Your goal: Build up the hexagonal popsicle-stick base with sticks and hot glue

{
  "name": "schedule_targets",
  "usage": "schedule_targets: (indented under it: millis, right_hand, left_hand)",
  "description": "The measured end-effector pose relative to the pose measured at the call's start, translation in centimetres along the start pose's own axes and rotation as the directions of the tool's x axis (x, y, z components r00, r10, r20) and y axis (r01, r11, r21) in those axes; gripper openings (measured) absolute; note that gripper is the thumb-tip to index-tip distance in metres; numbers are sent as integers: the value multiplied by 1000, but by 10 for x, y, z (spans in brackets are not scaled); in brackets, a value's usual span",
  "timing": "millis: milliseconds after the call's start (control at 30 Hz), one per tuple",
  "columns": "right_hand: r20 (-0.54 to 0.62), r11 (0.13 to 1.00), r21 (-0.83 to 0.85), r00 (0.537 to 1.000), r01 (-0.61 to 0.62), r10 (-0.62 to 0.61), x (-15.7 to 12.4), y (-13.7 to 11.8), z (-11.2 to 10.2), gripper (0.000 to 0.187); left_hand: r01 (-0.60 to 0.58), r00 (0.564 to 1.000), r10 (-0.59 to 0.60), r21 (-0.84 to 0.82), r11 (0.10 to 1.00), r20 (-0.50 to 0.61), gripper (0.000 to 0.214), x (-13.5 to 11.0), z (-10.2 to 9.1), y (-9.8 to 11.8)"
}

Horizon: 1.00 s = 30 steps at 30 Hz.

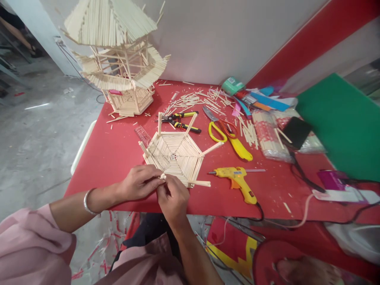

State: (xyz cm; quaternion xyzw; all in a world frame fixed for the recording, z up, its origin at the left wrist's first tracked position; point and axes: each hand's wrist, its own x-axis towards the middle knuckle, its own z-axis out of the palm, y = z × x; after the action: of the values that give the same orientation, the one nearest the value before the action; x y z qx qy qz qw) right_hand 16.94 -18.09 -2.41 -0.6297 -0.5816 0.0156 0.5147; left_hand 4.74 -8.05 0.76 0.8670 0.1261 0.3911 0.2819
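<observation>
A hexagonal base of thin wooden sticks (190,156), laid in a web pattern, rests on the red table in front of me. Short stick posts rise or lean outward at its corners. At its near edge, my left hand (141,183) and my right hand (173,198) meet, fingertips pinched around a small bundle of wooden sticks (163,176). Only the pale tips of this bundle show between the fingers; its lower part is hidden. Right of the base lies a yellow glue gun (234,174) with its nozzle pointing left toward the base.
A tiered stick pavilion (118,75) stands at the back left. Beyond the base lie pliers (181,122), scissors (218,126), a yellow-handled tool (241,149) and loose sticks (190,101). Packaged sticks (268,132), a black phone-like slab (296,132) and cables are at the right.
</observation>
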Motion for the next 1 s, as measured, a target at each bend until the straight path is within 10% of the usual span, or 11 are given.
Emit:
schedule_targets:
  millis: [1000]
  right_hand:
    - [-1,1000,8,1000,6,-6,1,-1,0,20]
  left_hand:
    - [-4,1000,3,27,1000,8,14,1,1,1]
